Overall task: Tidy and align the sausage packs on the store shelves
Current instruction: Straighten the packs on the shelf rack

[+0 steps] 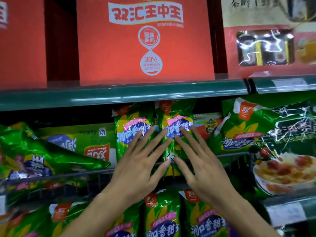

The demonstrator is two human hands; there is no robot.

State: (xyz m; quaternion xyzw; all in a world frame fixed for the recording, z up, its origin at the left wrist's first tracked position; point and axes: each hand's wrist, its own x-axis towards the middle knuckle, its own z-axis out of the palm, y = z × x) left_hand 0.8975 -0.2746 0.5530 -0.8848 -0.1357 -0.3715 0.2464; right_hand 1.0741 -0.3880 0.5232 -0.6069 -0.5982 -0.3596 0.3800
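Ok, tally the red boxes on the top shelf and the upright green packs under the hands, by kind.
Plain red cartons: 2
Red box with a clear window: 1
Upright green sausage packs: 2
Total: 5

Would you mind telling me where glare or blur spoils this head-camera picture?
Head view: white glare streaks the plastic window of the gift box and the dark pack at right; the left packs and the frame edges are smeared by blur; the shelf edge bows from wide-angle distortion; the centre is sharpest, where the left hand and right hand lie flat on the upright packs.
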